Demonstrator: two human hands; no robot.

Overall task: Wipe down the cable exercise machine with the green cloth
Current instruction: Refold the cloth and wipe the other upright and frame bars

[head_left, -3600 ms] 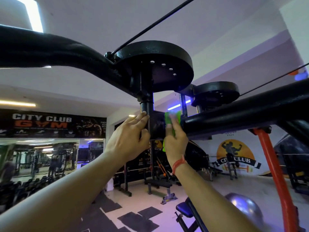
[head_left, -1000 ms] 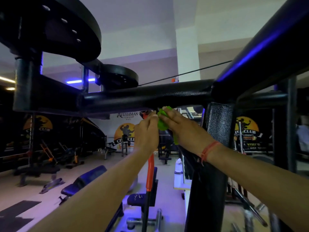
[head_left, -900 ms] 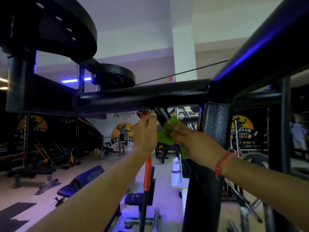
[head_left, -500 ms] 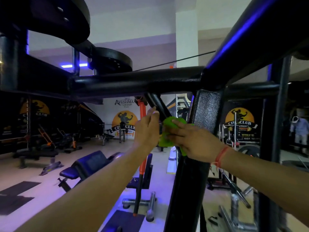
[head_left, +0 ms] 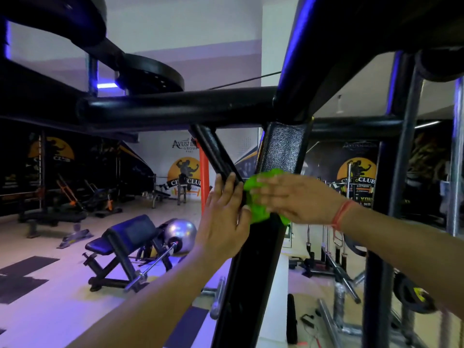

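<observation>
Far left: same 2 round pulley plates (head_left: 150, 76) overhead, but pushed way up and out toward the corner compared with 3.6 s back, when wiping was happening right under them. So that top hub looks done with.

Below: preacher bench (head_left: 125, 238) and silver gym ball (head_left: 181, 232) on the floor, not part of the job.

Middle: left hand (head_left: 222, 217) flat against the slanted brace (head_left: 216, 154), fingers straight and together, gripping nothing, just steadying. Was curled up near the crossbar (head_left: 175, 109) 1 s ago, now lower down.

Just right of it: green cloth (head_left: 258, 199) bunched against the front of the textured upright post (head_left: 281, 156), right where the brace meets it. Dropped from the underside of the crossbar 1 s ago to the post face, and a bit lower again than 0.5 s ago.

Right: right hand (head_left: 298, 199) spread over the cloth, fingers long and mostly straight, pressing it onto the post rather than clutching it. Bit blurry, so probably mid-stroke. Orange thread on the wrist.

Meaning for the task: top frame seemingly covered, wiping now heading down the upright. Plenty of post left below the cloth, plus the other uprights further right, so nowhere near finished by the look of it.
</observation>
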